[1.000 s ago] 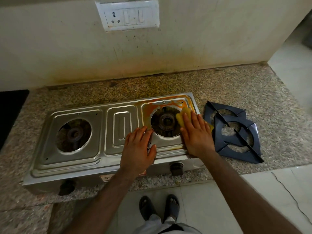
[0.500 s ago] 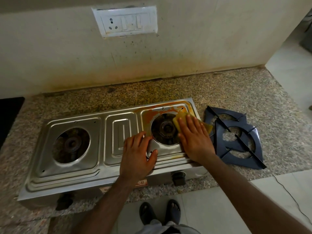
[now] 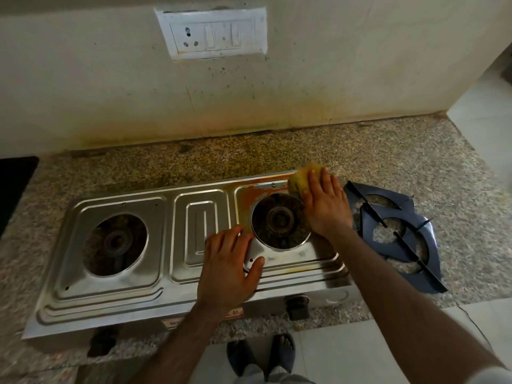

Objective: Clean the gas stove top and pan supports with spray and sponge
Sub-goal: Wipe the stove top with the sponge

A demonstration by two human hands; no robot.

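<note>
A steel two-burner gas stove [image 3: 122,286] lies on a speckled granite counter. Orange grime covers the plate around its right burner [image 3: 279,220]. My right hand [image 3: 325,206] presses a yellow sponge [image 3: 303,177] flat against the stove's back right corner. My left hand [image 3: 228,268] rests flat on the stove top, fingers spread, just left of the right burner. Two dark blue pan supports [image 3: 393,234] lie stacked on the counter to the right of the stove. No spray bottle is in view.
A stained wall with a white switch plate [image 3: 212,34] rises behind the counter [image 3: 360,151]. A black mat [image 3: 13,184] lies at the far left. Two stove knobs [image 3: 297,307] stick out at the front. My sandalled feet [image 3: 260,356] stand on the tiled floor below.
My right hand has slid the sponge from the right side of the burner up to the stove's back right corner. The left hand has stayed in place.
</note>
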